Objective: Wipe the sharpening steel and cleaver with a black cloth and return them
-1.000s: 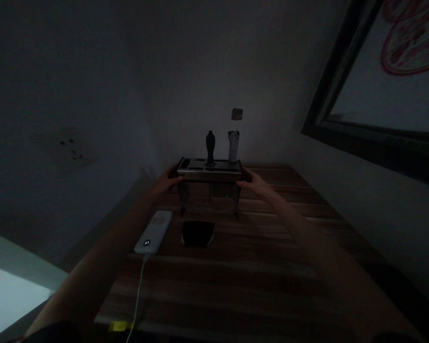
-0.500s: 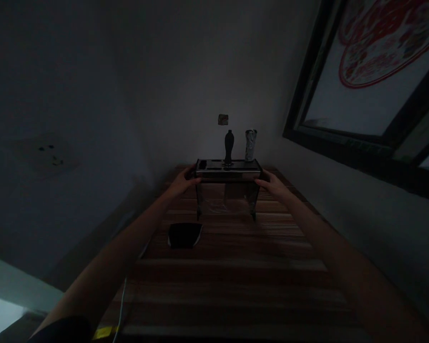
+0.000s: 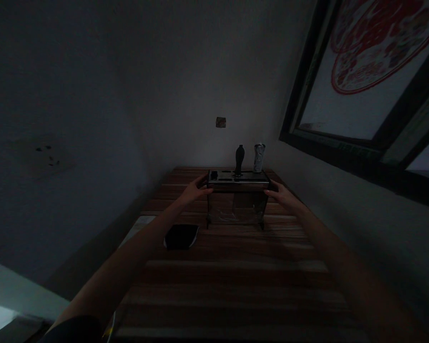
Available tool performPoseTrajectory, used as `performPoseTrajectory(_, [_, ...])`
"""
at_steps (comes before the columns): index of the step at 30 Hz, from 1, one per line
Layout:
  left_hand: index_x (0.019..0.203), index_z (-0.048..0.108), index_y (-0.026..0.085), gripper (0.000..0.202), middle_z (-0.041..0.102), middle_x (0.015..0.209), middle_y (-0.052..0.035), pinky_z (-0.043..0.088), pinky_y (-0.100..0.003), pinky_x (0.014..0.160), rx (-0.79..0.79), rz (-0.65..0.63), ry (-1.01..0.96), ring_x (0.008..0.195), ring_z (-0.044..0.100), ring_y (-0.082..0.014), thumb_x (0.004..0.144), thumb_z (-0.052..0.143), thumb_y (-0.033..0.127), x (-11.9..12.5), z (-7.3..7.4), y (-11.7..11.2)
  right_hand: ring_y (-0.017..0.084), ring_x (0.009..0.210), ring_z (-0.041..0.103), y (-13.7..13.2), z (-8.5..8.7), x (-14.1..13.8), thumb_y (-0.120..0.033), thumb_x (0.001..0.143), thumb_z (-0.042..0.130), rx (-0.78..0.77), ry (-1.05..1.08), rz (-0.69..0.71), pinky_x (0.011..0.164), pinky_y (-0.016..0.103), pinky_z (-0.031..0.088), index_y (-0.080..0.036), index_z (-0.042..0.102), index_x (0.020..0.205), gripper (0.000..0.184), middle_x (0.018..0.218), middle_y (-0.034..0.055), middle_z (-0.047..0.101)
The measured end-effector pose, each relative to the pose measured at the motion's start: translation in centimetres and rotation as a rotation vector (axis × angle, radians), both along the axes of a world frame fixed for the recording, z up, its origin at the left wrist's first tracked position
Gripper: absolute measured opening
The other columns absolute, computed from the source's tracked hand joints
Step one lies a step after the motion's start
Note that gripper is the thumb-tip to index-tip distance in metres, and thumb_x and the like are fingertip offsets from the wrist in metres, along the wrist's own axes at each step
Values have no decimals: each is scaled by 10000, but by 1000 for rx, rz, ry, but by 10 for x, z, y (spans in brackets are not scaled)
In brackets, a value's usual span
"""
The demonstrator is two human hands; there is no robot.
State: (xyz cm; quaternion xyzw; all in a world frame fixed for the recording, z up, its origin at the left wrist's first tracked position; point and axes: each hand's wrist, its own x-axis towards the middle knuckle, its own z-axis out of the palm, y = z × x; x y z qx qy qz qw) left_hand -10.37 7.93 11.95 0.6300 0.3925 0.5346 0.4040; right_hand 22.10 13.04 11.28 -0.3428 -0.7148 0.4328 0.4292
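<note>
A dark rack (image 3: 238, 187) with a flat, slotted top and a see-through front stands upright between my hands, toward the far end of the wooden table (image 3: 243, 276). My left hand (image 3: 196, 189) grips its left upper edge, thumb on the front. At the right upper edge my right hand (image 3: 281, 194) holds it the same way. From the top rises a black, bottle-shaped handle (image 3: 239, 159). To its right is a silvery, crinkled cylinder (image 3: 259, 158). Below my left hand lies a black, flat piece with pale edges (image 3: 180, 237).
The room is dim. Walls (image 3: 186, 85) close in the far end and both sides. A dark-framed window (image 3: 343, 143) with a red pattern is at right. A socket (image 3: 48, 155) is on the left wall. A pale cable (image 3: 111, 328) runs near the table's left edge.
Both hands have shifted the rack to the right and lower in view, with the handle and cylinder still on top. The camera has turned slightly.
</note>
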Motion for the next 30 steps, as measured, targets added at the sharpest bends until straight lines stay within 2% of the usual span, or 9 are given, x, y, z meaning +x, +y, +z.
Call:
performPoseTrajectory(8, [1217, 446, 179, 808, 463, 1266, -85, 305, -401, 994, -20, 23, 35, 1159, 422, -265, 494, 747, 376, 0, -7, 4, 222, 1071, 509, -1, 0, 5, -344, 625, 678, -23, -44, 9, 966, 406, 350, -204, 465, 1200, 628, 1170, 54, 556])
performPoseTrajectory(20, [1231, 429, 187, 789, 424, 1300, -81, 277, -390, 1012, 23, 4, 73, 1198, 371, -265, 529, 734, 380, -2, -10, 8, 204, 1085, 495, 9, -18, 8, -360, 593, 696, -50, 11, 0, 965, 396, 343, -213, 459, 1198, 666, 1195, 51, 536])
performPoseTrajectory(26, [1273, 362, 209, 749, 367, 1340, -81, 255, -356, 1024, 87, -29, 61, 1222, 342, -231, 619, 676, 399, 1, -16, 6, 212, 1119, 465, 6, -30, 3, -432, 597, 672, -80, 105, 12, 955, 406, 351, -238, 468, 1179, 646, 1225, 45, 509])
performPoseTrajectory(30, [1293, 316, 225, 701, 292, 1382, -77, 209, -355, 1042, 108, -26, 86, 1264, 266, -209, 690, 600, 440, -5, -15, -7, 211, 1145, 438, -7, -32, 3, -486, 631, 627, -38, 82, -28, 944, 406, 363, -239, 461, 1179, 624, 1252, 52, 481])
